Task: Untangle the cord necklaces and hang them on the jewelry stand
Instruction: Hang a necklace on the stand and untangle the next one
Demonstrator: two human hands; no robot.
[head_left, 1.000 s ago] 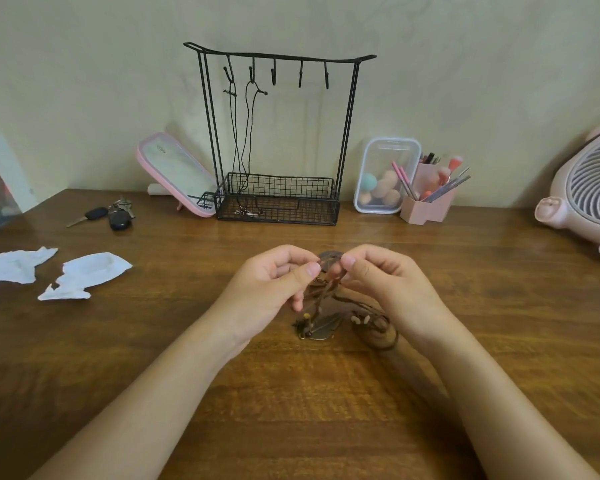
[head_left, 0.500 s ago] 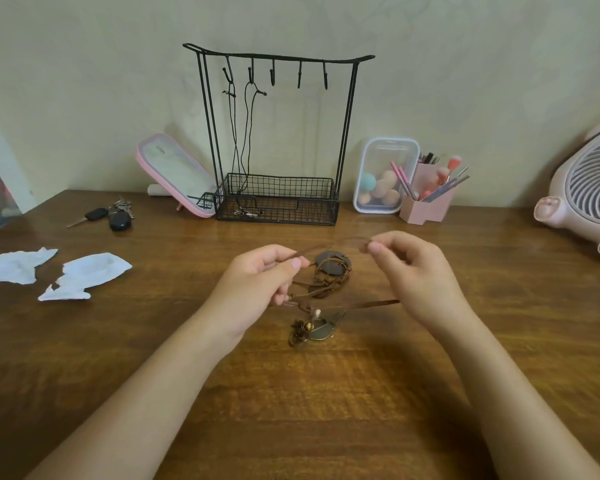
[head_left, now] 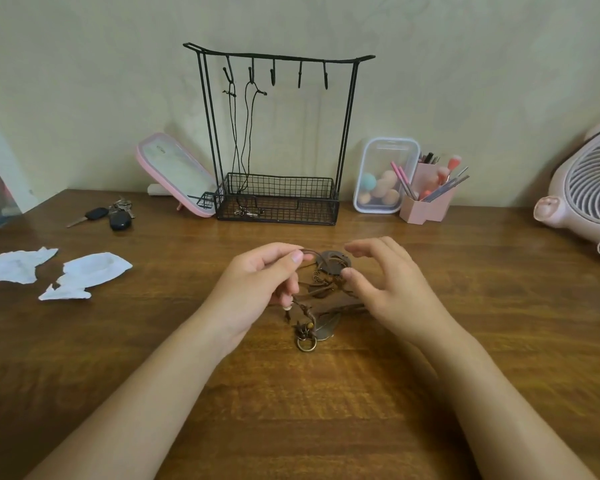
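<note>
A tangle of brown cord necklaces [head_left: 321,292] lies on the wooden table between my hands, with a round dark pendant [head_left: 333,262] at its top and a leaf pendant with a ring [head_left: 314,332] at its near end. My left hand [head_left: 260,282] pinches a loop of brown cord between thumb and forefinger, lifting it slightly. Just right of the tangle hovers my right hand [head_left: 390,282], fingers spread and relaxed, thumb tip beside the round pendant. The black wire jewelry stand [head_left: 347,133] is at the back, with two black cord necklaces [head_left: 243,133] hanging from its left hooks into the basket.
A pink mirror [head_left: 174,173] leans left of the stand, with car keys [head_left: 108,216] and torn white paper [head_left: 84,273] further left. A clear box of sponges [head_left: 383,174], a pink brush holder [head_left: 426,202] and a pink fan [head_left: 586,188] stand to the right.
My right hand has let go of the cord it was stretching out and moved back in beside the round pendant. The left hand still pinches its cord, now slack.
</note>
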